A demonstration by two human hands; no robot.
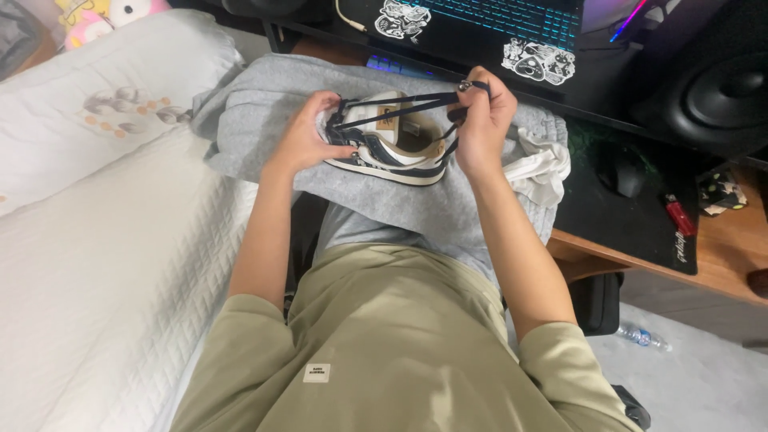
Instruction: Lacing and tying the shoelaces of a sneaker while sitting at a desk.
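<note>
A white quilted bed (104, 272) lies left; far right, a black speaker (724, 96), mouse (628, 172) (on a dark mat (640, 224)) and lit keyboard (512, 16).

A low-top leather sneaker in navy, white and tan (384, 142) lies on its side on the person's lap, on grey fleece trousers (416, 200). The left hand (308, 138) rests at the sneaker's left end; the right hand (484, 120) is at its right end, with a dark flat shoelace (400, 102) stretched between the two hands above the shoe. A white quilted bed (104, 272) lies to the left, with a white printed pillow (104, 96) at its far end. Beyond the lap sits a black laptop with stickers (480, 32) on a wooden desk (720, 264). A black computer mouse (628, 172) lies on a black desk mat (632, 224) to the right, a black round speaker (720, 92) behind it. A clear plastic bottle (642, 337) lies on the floor under the desk.
</note>
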